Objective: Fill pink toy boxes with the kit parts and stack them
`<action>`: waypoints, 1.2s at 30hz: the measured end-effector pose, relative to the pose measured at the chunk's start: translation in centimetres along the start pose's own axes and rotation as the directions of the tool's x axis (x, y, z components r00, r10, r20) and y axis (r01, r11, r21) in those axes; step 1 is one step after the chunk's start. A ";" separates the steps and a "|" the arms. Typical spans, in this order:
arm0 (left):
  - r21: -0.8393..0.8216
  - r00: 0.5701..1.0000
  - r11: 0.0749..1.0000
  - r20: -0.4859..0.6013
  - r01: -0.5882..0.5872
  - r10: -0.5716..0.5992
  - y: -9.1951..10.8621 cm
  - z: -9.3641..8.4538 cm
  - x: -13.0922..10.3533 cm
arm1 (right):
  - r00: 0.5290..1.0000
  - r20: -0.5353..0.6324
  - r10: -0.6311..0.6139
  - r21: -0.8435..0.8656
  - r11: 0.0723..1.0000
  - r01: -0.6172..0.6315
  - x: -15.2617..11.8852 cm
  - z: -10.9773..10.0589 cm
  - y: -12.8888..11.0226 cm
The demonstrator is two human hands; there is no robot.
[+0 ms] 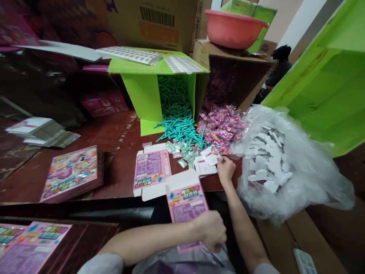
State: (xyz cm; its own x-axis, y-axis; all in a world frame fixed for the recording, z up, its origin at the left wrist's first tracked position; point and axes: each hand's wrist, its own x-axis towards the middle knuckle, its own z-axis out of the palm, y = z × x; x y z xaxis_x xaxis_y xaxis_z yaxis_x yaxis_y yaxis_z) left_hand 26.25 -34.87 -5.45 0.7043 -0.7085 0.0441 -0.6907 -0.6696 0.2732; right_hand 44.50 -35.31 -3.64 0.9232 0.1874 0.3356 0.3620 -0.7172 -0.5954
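Observation:
My left hand is closed around a pink and purple box, held above my lap with its white end flap raised. My right hand pinches a small white printed card just over a stack of similar cards on the table. A flattened pink box lies to the left of that stack. Small green and pink sachets are scattered behind the cards. Behind them, teal pen-like sticks spill from a lime green carton.
Clear packets of colourful beads spill from a cardboard box at the back. White textured pieces fill a plastic bag on the right. A finished-looking box and stacked cards sit left. A pink basin stands behind; a person is beyond.

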 end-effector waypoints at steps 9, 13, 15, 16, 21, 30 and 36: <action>-0.235 0.931 0.928 0.157 -0.290 0.330 1.4 10.3 1.8 | 0.839 0.366 -0.403 0.328 0.899 0.289 -5.6 -2.9 -0.4; -0.257 0.950 0.935 -0.257 -0.246 0.179 0.1 7.1 0.3 | 0.745 0.425 -0.514 0.247 0.858 0.451 -6.9 -2.9 1.1; -0.346 0.806 0.938 -0.565 -0.036 -0.177 -2.2 3.9 -1.6 | 0.827 0.327 -0.458 0.161 0.889 0.429 -5.1 -3.5 2.8; -0.420 0.648 0.902 -0.662 0.095 -0.377 -4.0 2.1 -2.8 | 0.886 0.240 -0.396 0.076 0.918 0.390 -3.7 -4.1 4.0; -0.628 0.151 0.619 -0.634 0.472 -0.758 -16.7 -4.3 -9.1 | 0.964 0.118 -0.239 -0.475 0.839 0.266 3.3 -9.5 10.0; -0.573 0.250 0.529 -0.496 0.625 -0.832 -22.4 -0.5 -9.4 | 0.982 -0.072 -0.175 -0.610 0.787 0.095 1.3 -11.4 14.9; -0.656 0.069 0.483 -0.551 0.580 -0.832 -23.9 -0.5 -9.8 | 0.935 -0.055 -0.351 -0.587 0.768 0.255 3.2 -9.7 17.4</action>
State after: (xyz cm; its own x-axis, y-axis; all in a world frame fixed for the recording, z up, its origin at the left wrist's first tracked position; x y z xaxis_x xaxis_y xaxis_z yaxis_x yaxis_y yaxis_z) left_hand 35.94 -11.78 -11.96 0.7136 0.6305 0.3053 0.1822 -0.5879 0.7881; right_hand 52.49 -53.64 -5.83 0.7285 0.3905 0.5628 0.4374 -0.8975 0.0564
